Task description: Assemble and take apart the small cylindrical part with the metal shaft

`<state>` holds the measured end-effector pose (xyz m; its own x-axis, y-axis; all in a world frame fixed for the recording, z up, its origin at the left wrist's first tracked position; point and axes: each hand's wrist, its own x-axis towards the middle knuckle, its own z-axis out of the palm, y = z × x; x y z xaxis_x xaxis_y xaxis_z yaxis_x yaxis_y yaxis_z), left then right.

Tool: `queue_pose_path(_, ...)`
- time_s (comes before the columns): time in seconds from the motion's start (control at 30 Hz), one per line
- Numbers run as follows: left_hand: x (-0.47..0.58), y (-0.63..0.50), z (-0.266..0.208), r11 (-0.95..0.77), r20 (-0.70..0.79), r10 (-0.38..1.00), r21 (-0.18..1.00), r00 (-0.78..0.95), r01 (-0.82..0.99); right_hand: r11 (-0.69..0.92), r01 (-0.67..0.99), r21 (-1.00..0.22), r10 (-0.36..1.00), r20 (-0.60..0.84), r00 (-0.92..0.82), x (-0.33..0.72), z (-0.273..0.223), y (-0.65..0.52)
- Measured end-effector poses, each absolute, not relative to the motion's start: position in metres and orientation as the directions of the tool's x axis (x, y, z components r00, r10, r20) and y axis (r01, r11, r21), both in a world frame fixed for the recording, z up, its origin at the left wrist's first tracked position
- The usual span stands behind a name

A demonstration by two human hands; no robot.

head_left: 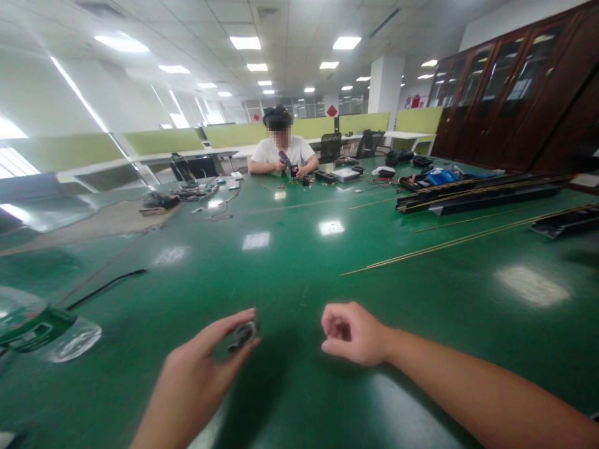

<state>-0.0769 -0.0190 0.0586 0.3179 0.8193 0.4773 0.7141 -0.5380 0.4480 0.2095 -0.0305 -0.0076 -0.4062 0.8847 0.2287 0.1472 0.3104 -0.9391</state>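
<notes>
Between thumb and fingers, my left hand (206,355) grips a small grey and black part with a roundish outline (243,335); its exact kind is not clear. It is held above the green tabletop (290,274), over a dark shadow. To its right, my right hand (350,333) is curled with the fingers bent inward and the thumb below them. Whether anything sits inside that curl is hidden. The two hands are apart from each other.
A clear plastic bottle with a green label (42,327) lies at the left beside a black cable (107,287). Thin brass-coloured rods (421,249) and black metal channels (468,193) lie at the right. Across the table, a person (283,149) holds a dark tool.
</notes>
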Motion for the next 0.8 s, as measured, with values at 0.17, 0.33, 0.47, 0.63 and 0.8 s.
queue_pose_path(0.17,0.003,0.009,0.031,-0.628,0.471,0.777,0.547,0.417,0.553,0.306,0.128,-0.943,0.909,0.249,-0.334,0.208,-0.010,-0.026)
queue_pose_path(0.33,0.012,0.006,0.004,-0.576,0.426,0.814,0.680,0.395,0.454,0.240,0.191,-0.952,0.927,0.166,-0.337,0.204,-0.018,-0.022)
queue_pose_path(0.47,0.008,0.002,0.004,-0.504,0.304,0.834,0.758,0.460,0.414,0.239,0.141,-0.961,0.914,0.173,-0.367,0.205,-0.021,-0.021)
queue_pose_path(0.63,0.014,0.002,0.007,-0.475,0.282,0.842,0.791,0.460,0.384,0.243,0.132,-0.961,0.911,0.180,-0.372,0.210,-0.022,-0.021)
queue_pose_path(0.8,0.015,0.000,0.006,-0.467,0.276,0.842,0.803,0.465,0.370,0.260,0.143,-0.955,0.901,0.186,-0.393,0.212,-0.019,-0.022)
